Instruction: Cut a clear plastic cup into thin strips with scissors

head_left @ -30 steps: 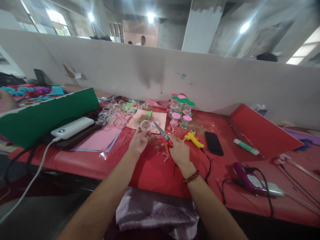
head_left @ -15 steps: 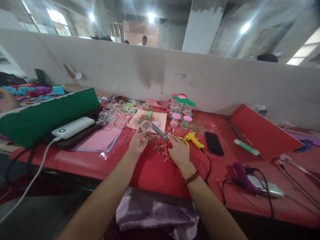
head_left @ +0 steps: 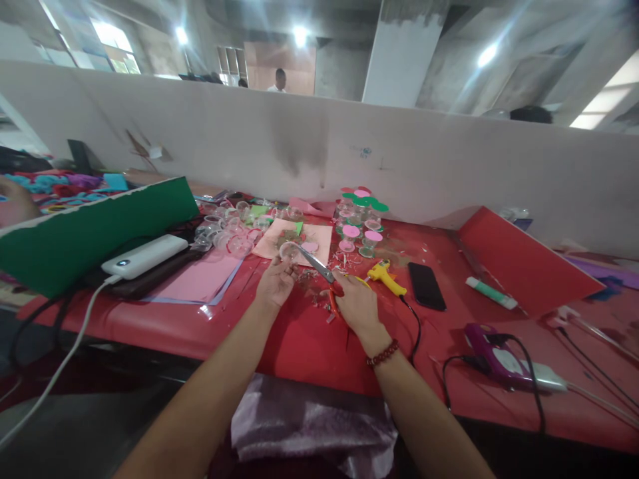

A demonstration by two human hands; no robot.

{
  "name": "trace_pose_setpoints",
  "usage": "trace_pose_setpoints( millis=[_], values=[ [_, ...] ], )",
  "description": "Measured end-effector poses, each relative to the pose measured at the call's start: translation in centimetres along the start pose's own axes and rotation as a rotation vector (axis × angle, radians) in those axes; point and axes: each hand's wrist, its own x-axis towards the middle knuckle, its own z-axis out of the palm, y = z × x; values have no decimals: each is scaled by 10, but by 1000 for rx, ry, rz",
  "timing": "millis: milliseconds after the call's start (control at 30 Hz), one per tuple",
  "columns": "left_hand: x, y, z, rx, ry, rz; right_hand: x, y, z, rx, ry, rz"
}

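Note:
My left hand (head_left: 276,282) pinches a small clear plastic cup (head_left: 289,251) by its lower side. In my right hand (head_left: 355,301) is a pair of scissors (head_left: 316,263) with red and yellow handles. The blade tips reach the cup's rim; whether they touch or cut it I cannot tell. Under and behind the cup lies a pale pink sheet (head_left: 320,234) with a green scrap and a pink disc on it. Small clippings (head_left: 319,298) are scattered on the red table below the blades.
Clear cups (head_left: 227,229) are heaped at back left. Cups topped with paper discs (head_left: 349,233) stand behind my right hand. A yellow glue gun (head_left: 386,276), a phone (head_left: 426,286), a glue tube (head_left: 491,293) and a purple power strip (head_left: 499,359) lie rightward. A white power bank (head_left: 144,256) sits left.
The scissor handles look closer together, with less of the yellow loop showing. Both hands stay in nearly the same place, and the cup is still in my left fingers.

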Motion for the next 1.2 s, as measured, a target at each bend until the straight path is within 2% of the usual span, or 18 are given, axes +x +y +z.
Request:
trace_pose_setpoints(
  millis=[233, 333, 567, 733, 933, 1200],
  values=[
    [-1, -1, 3, -23, 40, -8, 0, -2, -2, 23, -65, 13],
    [-1, -2, 1, -30, 14, -17, 0, -3, -3, 14, -93, 25],
    [0, 1, -3, -29, 3, -57, 1, -1, -2, -2, -10, 111],
    [0, 2, -2, -40, 28, -53, 0, -5, -3, -21, 26, 24],
    [-4, 2, 3, -31, 39, -60, 1, -4, -1, -16, -6, 50],
    [-1, 2, 3, -70, 39, -86, 1, 0, -2, 32, -25, 7]
  ],
)
